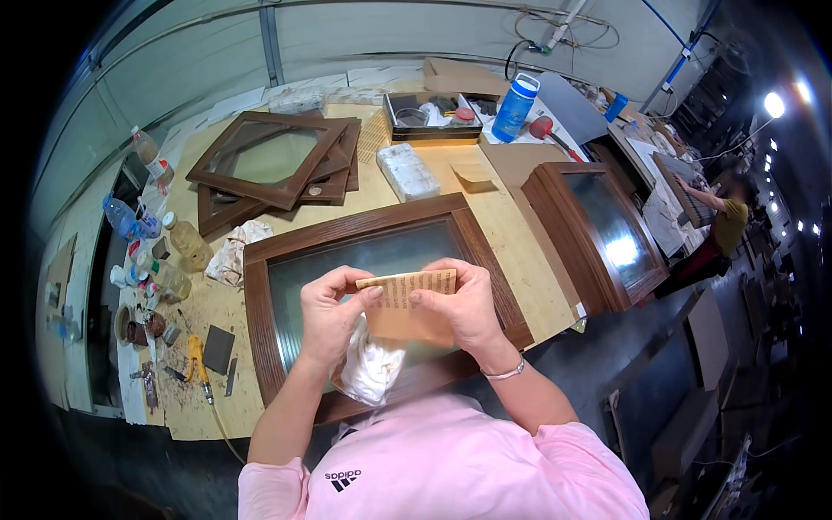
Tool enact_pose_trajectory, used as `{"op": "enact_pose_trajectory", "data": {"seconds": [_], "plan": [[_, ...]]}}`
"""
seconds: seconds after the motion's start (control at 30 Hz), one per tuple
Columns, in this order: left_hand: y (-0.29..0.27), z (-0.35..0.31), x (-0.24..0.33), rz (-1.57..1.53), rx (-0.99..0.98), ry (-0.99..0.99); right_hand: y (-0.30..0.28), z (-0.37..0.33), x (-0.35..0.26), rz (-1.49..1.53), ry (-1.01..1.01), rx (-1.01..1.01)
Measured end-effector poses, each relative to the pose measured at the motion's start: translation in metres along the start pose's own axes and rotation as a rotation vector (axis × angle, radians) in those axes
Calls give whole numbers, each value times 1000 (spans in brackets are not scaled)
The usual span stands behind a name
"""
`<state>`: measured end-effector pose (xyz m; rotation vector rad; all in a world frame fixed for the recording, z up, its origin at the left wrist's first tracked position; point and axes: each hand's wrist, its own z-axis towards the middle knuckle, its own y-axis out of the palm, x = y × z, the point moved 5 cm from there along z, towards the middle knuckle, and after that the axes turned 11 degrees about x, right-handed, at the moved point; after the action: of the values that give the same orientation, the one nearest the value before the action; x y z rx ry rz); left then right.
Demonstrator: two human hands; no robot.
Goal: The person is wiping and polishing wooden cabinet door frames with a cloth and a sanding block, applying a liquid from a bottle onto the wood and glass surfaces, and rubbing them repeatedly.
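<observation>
Between my hands is a sheet of tan sandpaper (407, 308), its printed backing folded over along the top edge. My left hand (329, 314) pinches its left end with thumb and fingers. At the other end my right hand (471, 310) grips it the same way, thumb on the front. Underneath lies a brown wood-framed glass panel (347, 227), flat on the table. A crumpled white cloth (373, 368) rests at the panel's near side, below my left hand. The fingers behind the sheet are hidden.
Further framed panels are stacked at the far left (269, 156) and right (598, 234). Bottles (186, 243), a rag (238, 251) and a yellow air gun (198, 357) sit on the left. Behind stand a tool tray (433, 117) and blue bottle (516, 108). Another person (728, 225) works far right.
</observation>
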<state>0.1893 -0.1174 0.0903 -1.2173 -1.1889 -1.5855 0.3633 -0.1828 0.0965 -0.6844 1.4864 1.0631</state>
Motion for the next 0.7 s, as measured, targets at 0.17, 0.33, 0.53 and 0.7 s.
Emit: {"op": "enact_pose_trajectory", "data": {"seconds": [0.17,0.33,0.53,0.7], "plan": [[-1,-4,1,2,53,53,0,0,-2,-11,-7,27],[-5,-6,-9,-39,35,-36,1,-1,-4,-84,-50,20],[6,0,10,238,-111,177,-2,-1,-3,-66,-59,-15],[3,0,2,134,-90,83,-3,-1,0,-78,-89,-31]]}}
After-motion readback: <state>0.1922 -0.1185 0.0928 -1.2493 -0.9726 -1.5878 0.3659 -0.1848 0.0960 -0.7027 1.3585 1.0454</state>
